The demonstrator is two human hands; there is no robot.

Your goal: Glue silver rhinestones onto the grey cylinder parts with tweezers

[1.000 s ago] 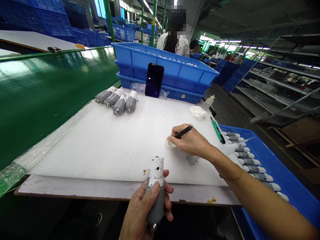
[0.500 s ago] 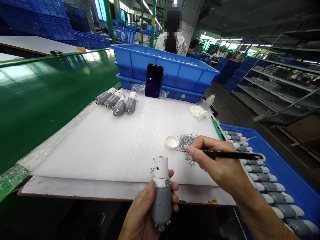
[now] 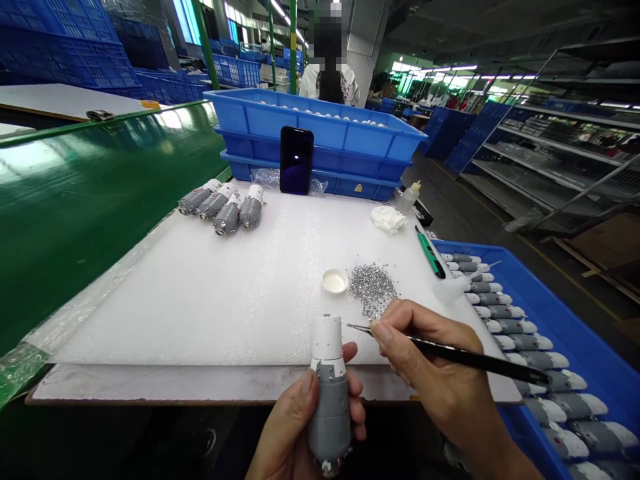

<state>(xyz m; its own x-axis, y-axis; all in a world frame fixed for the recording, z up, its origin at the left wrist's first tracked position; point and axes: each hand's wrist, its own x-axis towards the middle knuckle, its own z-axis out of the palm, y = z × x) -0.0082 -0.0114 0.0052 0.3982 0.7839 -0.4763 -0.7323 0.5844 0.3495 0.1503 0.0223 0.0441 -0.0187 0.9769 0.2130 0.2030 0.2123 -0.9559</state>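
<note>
My left hand [image 3: 295, 420] is wrapped round a grey-and-white spacecraft model [image 3: 330, 393], held upright at the table's front edge with its white end up. Between the thumb and fingers of my right hand [image 3: 435, 360] is a pair of black tweezers [image 3: 465, 355]. Their fine metal tip points left, close beside the model's white top; whether it carries a part is too small to tell. Beyond the tip lie a heap of tiny silvery parts [image 3: 373, 285] and a small white dish [image 3: 335, 282] on the white foam sheet [image 3: 215, 293].
Several similar models [image 3: 227, 215] lie at the back left. Stacked blue crates [image 3: 360, 160] stand behind a propped phone [image 3: 296, 160]. At right are a crumpled white cloth [image 3: 389, 219], a dropper bottle [image 3: 409, 197], a green cutter [image 3: 429, 252] and a blue tray [image 3: 545, 300] of models.
My right hand has brought the tweezers from the silvery heap down to the model's white top. The model has turned in my left hand. The view has shifted slightly.
</note>
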